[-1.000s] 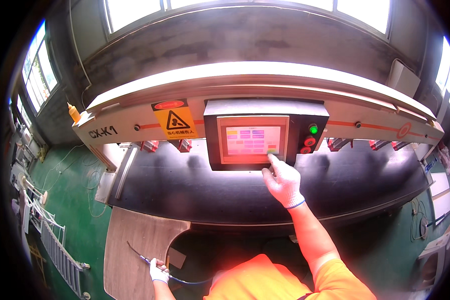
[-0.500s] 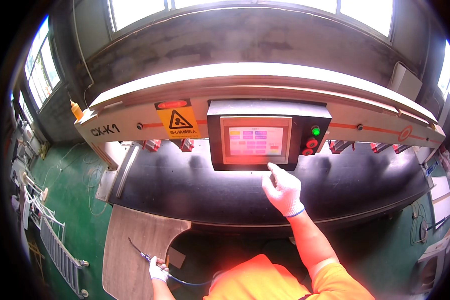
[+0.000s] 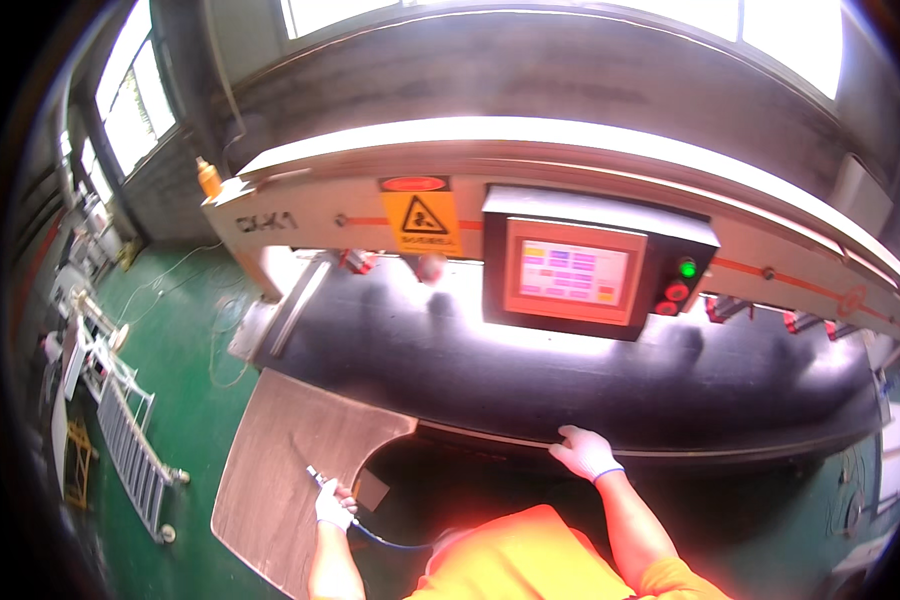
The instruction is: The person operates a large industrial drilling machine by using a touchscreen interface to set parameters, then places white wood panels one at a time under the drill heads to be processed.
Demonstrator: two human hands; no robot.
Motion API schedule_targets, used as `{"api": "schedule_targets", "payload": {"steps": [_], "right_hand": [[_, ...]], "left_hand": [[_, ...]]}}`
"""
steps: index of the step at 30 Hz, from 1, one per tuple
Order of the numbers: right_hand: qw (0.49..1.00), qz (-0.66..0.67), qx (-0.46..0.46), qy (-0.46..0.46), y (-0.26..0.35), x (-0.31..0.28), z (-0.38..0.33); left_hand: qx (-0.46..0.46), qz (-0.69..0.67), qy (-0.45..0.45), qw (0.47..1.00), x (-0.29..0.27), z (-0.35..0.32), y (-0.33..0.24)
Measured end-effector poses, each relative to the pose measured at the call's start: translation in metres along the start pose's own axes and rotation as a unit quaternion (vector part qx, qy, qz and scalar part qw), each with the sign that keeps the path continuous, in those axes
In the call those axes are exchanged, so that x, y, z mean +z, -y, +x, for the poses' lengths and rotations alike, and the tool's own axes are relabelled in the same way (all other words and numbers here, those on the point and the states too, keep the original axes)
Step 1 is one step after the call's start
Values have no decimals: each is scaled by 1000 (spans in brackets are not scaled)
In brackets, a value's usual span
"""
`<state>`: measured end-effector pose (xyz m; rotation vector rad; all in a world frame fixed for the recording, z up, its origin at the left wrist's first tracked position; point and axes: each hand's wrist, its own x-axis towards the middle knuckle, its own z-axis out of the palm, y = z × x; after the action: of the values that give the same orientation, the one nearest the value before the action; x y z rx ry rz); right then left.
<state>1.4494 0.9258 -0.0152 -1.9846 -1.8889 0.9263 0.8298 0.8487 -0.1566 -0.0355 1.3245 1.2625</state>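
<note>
My left hand (image 3: 336, 502), in a white knit glove with a blue cuff, is closed around an air blow gun (image 3: 317, 476). The gun's thin dark nozzle points up and left, over a curved brown wooden board (image 3: 265, 440). From its other end a blue hose (image 3: 385, 541) runs toward my body. My right hand (image 3: 584, 453), gloved the same way, holds nothing and hovers by the front edge of the machine's black bed (image 3: 490, 375). Its fingers are loosely bent, with a fingertip pointing left. Beyond it, a lit touch screen (image 3: 574, 272) sits in a dark control box.
A green lit button (image 3: 687, 269) and red buttons (image 3: 676, 291) are beside the screen. A yellow warning sign (image 3: 420, 221) marks the pale machine beam. On its left end stands an orange bottle (image 3: 208, 178). A grey step ladder (image 3: 130, 450) stands on the green floor.
My right hand has come down from the screen's lower edge to the bed's front edge. The view has swung left. My left hand still holds the air blow gun over the board.
</note>
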Motion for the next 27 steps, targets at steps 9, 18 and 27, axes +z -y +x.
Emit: {"api": "schedule_targets", "payload": {"steps": [9,18,27], "right_hand": [[1000,8,21,-21,-18,26,-19],[999,35,-26,4,-2,49,8],[861,458,206,76,1,87,92]], "left_hand": [[69,754,191,624,125,-135,58],[85,274,-224,931,-19,-153,4],[8,35,-126,991,-135,-158,-1]]}}
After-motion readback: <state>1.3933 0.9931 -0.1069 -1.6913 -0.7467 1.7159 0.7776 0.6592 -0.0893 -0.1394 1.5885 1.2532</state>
